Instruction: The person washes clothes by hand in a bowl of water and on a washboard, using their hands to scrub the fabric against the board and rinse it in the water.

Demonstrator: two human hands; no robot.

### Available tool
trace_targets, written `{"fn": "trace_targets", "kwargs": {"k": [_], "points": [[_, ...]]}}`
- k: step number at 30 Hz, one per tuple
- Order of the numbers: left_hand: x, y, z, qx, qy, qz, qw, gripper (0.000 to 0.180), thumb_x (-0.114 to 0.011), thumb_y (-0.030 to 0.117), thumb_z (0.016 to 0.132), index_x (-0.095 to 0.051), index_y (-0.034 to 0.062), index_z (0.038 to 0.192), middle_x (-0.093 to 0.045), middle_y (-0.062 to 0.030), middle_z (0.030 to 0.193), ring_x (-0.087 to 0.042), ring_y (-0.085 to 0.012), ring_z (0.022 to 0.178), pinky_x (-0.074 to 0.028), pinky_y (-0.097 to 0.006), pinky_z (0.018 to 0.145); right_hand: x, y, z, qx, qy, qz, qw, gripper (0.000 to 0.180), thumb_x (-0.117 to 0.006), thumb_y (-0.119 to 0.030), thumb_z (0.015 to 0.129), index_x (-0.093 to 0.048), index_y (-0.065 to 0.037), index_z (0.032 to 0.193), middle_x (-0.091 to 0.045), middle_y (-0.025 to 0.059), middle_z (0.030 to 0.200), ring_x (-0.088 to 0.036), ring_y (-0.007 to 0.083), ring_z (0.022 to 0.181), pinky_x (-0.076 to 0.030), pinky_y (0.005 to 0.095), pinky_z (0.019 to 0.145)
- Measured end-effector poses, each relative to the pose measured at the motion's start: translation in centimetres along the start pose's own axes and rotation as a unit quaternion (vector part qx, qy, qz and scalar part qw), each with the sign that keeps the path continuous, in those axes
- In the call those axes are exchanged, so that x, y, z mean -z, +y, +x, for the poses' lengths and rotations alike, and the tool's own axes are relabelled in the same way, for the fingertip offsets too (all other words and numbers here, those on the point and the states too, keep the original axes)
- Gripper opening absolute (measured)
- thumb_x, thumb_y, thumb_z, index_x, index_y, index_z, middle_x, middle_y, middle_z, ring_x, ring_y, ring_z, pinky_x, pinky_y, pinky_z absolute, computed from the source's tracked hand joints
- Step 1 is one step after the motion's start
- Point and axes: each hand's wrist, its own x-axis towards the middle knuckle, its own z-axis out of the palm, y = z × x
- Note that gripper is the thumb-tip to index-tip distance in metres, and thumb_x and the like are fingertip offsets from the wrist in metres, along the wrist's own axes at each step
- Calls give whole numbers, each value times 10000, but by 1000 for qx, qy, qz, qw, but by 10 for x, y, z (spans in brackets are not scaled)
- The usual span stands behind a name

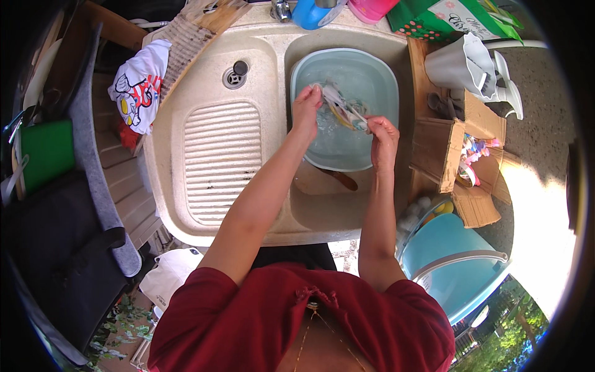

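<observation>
A wet, crumpled cloth (339, 110) with white, yellow and dark patterned patches stretches between my two hands over the water. My left hand (307, 110) pinches its upper left end. At the lower right end, my right hand (383, 133) grips a twisted edge of it with the fingers closed. Below both hands is a light blue basin (301, 65) holding clear water, set in the right bowl of a beige sink (310, 214). The middle of the cloth seems to touch the water, though I cannot tell how deep it hangs.
A brown handle (343, 180) pokes out under the basin. Left are the ridged drainboard (223, 158), a wooden washboard (186, 46) and a printed white cloth (145, 80). Behind stands a blue bottle (313, 15). Right are a white pitcher (449, 65), cardboard box (452, 155) and blue bucket (455, 245).
</observation>
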Motion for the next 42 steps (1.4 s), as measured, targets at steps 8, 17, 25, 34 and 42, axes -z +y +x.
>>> {"fn": "trace_targets", "kwargs": {"k": [8,17,25,34,42], "points": [[2,3,-36,95,-44,-344,933,232,-401,169,936,-472,78,1137,-517,-72,1145,-517,-205,1023,-420,-383,891,-22,63,3,-153,39,-66,985,333,-574,-322,855,-624,-21,723,-550,-15,619,-451,63,562,-349,216,509],[25,4,-47,7,-55,-261,964,90,-528,129,883,-569,51,904,-581,-3,809,-532,-97,692,-448,-258,640,-14,72,38,-79,136,-107,982,266,-535,-233,877,-631,4,802,-563,-1,637,-511,86,546,-424,235,482],[-8,68,-44,-128,-37,-31,991,134,-581,109,852,-616,1,922,-554,22,776,-468,-48,693,-396,-197,645,-54,-36,55,240,205,95,944,135,-546,-146,880,-548,-13,863,-570,35,819,-517,110,739,-437,254,716],[-5,-5,-27,-80,-19,461,883,215,-514,149,849,-527,55,1041,-612,-95,837,-598,-218,799,-467,-319,723,12,79,52,95,234,-516,819,212,-529,-47,750,-487,10,949,-563,178,912,-542,321,735,-432,379,748],[24,-84,20,74,-164,819,545,428,-410,185,857,-319,185,1275,-504,-147,1143,-553,-305,1008,-448,-444,808,21,141,65,-75,-135,-700,697,375,-498,-205,761,-424,-52,1096,-536,240,1067,-550,374,966,-443,448,801]]}}
